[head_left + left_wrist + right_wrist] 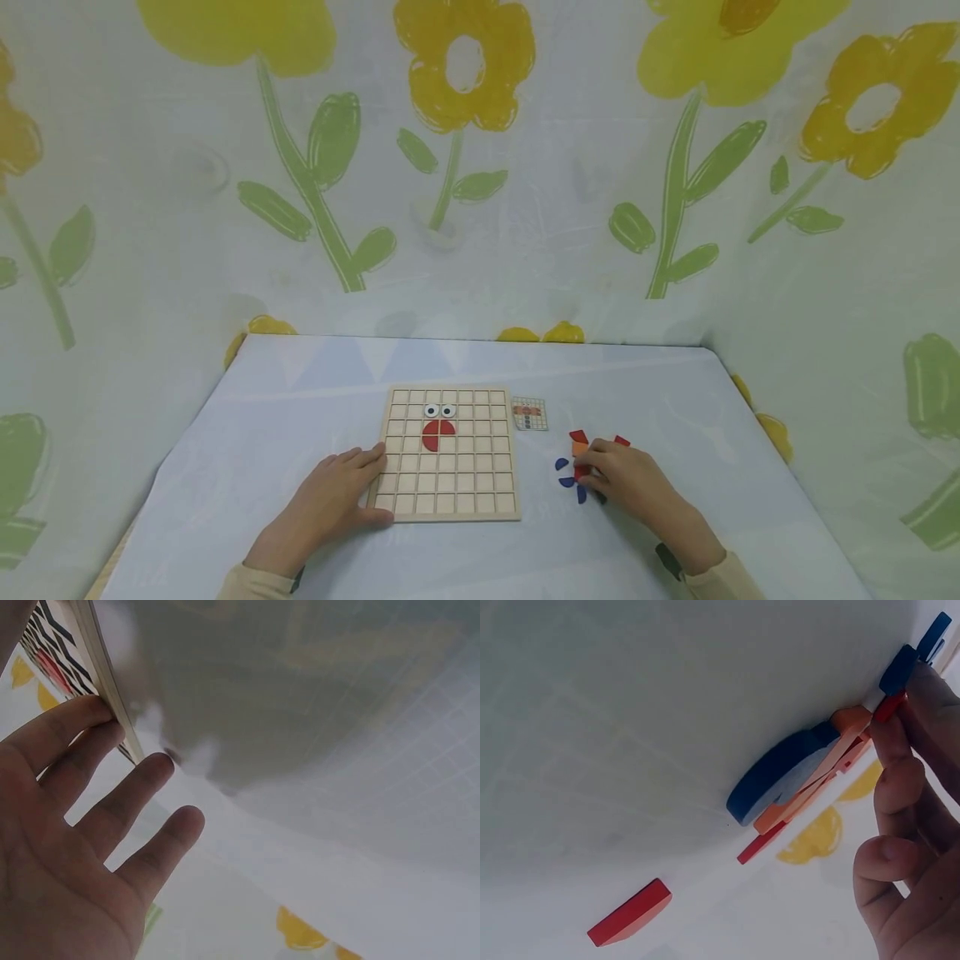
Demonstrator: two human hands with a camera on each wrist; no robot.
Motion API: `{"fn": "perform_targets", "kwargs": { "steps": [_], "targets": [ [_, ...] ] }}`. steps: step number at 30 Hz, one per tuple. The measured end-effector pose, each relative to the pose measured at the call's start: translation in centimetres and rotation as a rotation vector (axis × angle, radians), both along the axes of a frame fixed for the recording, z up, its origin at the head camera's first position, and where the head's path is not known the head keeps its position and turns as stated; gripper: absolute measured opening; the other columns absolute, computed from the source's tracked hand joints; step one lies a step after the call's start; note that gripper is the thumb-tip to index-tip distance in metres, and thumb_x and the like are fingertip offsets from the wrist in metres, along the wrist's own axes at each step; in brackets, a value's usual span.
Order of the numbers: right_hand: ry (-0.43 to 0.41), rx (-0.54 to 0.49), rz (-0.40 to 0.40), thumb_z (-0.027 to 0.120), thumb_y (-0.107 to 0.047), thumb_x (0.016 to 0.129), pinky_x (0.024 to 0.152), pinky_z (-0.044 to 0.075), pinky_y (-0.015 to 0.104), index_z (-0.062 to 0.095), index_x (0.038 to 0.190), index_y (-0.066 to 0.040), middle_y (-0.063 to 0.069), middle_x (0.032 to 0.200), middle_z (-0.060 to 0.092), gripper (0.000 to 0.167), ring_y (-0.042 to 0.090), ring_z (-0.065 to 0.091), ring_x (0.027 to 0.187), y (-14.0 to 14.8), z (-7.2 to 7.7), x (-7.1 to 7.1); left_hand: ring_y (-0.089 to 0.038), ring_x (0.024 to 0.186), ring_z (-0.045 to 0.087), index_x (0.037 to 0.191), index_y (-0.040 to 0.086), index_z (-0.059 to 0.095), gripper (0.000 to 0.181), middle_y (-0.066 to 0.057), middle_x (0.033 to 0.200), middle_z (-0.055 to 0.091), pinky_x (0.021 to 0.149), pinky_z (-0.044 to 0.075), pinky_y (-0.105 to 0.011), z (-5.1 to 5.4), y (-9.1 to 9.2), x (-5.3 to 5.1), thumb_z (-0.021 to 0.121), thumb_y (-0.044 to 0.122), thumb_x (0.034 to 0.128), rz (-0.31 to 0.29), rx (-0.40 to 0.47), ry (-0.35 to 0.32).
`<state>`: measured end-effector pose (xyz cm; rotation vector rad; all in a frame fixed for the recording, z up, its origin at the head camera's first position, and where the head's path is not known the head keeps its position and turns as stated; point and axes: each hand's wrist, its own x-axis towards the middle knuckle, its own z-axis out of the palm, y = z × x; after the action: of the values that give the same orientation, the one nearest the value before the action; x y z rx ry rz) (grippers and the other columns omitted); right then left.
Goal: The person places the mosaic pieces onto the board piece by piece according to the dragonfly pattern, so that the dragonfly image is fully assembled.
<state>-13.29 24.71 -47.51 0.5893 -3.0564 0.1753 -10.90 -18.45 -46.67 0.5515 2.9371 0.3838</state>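
My left hand (330, 500) lies along the left edge of a wooden grid board (457, 504), its fingertips touching the rim; in the left wrist view the fingers (124, 799) are spread. Two round eye pieces (439, 411) sit side by side in the upper squares. Beneath them are three red quarter-circle pieces (431, 427). To the right of the board my right hand (630, 479) pinches a small red piece (889, 706) between thumb and finger, low over loose pieces. Blue pieces (567, 482) and an orange piece (579, 448) lie around the fingertips; the palm hides others.
A small pattern card (530, 413) with a coloured figure on a grid lies beside the board's upper right corner. Red pieces (622, 441) lie beyond the right hand. The pale table (300, 400) meets a flower-printed curtain (480, 275) at the back.
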Motion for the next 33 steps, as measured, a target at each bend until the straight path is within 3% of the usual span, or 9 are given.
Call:
{"fn": "perform_targets", "kwargs": {
  "steps": [7, 14, 18, 26, 33],
  "targets": [
    [0.027, 0.033, 0.038, 0.087, -0.033, 0.079, 0.078, 0.060, 0.024, 0.081, 0.101, -0.022, -0.010, 0.092, 0.066, 0.025, 0.006, 0.062, 0.081, 0.0, -0.2, -0.1, -0.040, 0.133, 0.051, 0.139, 0.000, 0.060, 0.090, -0.012, 0.148, 0.055, 0.107, 0.042, -0.061, 0.1, 0.0, 0.0, 0.086, 0.054, 0.0717, 0.000, 0.008, -0.007],
    [0.083, 0.018, 0.078, 0.087, -0.034, 0.079, 0.069, 0.056, 0.019, 0.079, 0.103, -0.022, -0.010, 0.088, 0.062, 0.028, 0.005, 0.055, 0.074, 0.2, 0.0, -0.2, -0.040, 0.132, 0.052, 0.138, 0.000, 0.060, 0.089, -0.012, 0.147, 0.055, 0.107, 0.043, -0.060, 0.1, 0.0, 0.0, 0.086, 0.054, 0.0720, -0.009, 0.015, -0.002],
    [0.130, -0.036, 0.098, 0.088, -0.032, 0.078, 0.067, 0.055, 0.018, 0.078, 0.104, -0.023, -0.010, 0.086, 0.059, 0.029, 0.004, 0.051, 0.071, -0.1, 0.4, -0.3, -0.040, 0.131, 0.052, 0.138, 0.000, 0.061, 0.089, -0.012, 0.147, 0.056, 0.106, 0.043, -0.060, 0.0, -0.1, 0.0, 0.086, 0.054, 0.0717, -0.011, 0.015, 0.004],
    [0.303, -0.175, 0.257, 0.092, -0.025, 0.075, 0.065, 0.058, 0.021, 0.077, 0.101, -0.020, -0.009, 0.094, 0.067, 0.030, 0.005, 0.062, 0.076, -2.2, 1.2, -1.4, -0.040, 0.132, 0.052, 0.139, 0.001, 0.060, 0.090, -0.012, 0.148, 0.055, 0.107, 0.043, -0.061, -0.1, -0.2, -0.1, 0.086, 0.055, 0.0716, -0.009, 0.012, 0.001],
    [0.269, -0.179, 0.252, 0.089, -0.028, 0.079, 0.064, 0.057, 0.021, 0.077, 0.105, -0.023, -0.008, 0.098, 0.068, 0.028, 0.006, 0.062, 0.080, -5.0, 2.7, -2.4, -0.039, 0.132, 0.052, 0.139, 0.001, 0.060, 0.091, -0.011, 0.147, 0.055, 0.107, 0.043, -0.060, -0.2, -0.1, -0.1, 0.086, 0.055, 0.0712, -0.007, 0.008, 0.003]
  ]
}}
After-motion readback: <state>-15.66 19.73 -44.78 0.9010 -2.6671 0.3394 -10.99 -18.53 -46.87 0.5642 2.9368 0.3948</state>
